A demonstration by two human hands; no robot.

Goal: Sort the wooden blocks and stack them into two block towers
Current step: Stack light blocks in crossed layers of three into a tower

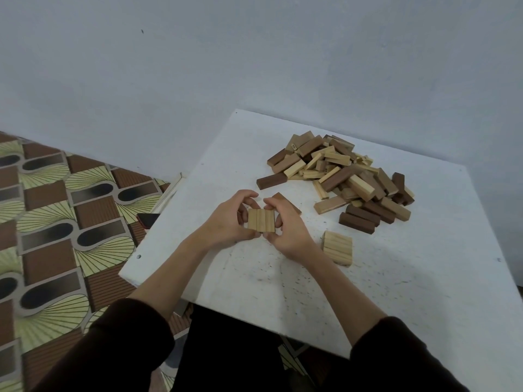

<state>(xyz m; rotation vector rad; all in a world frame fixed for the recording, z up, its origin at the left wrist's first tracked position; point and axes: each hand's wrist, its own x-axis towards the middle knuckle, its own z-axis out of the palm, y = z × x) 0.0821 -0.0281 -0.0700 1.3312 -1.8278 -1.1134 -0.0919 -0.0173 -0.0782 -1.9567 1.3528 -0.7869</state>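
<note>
While hands (226, 222) grip blocks (261, 220), table edge (147, 244) leftward.

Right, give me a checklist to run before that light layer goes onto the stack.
1. Three light blocks side by side, flush: ok.
2. Left hand and right hand both grip the layer from its sides: ok.
3. Light stack on the table is free, nothing on top: ok.
4. Stack's top grain runs crosswise to the held layer: ok.
5. Stack squared up: cannot tell.
6. Dark tower started: not ok; dark blocks lie in the pile, one loose dark block behind the hands.
</note>
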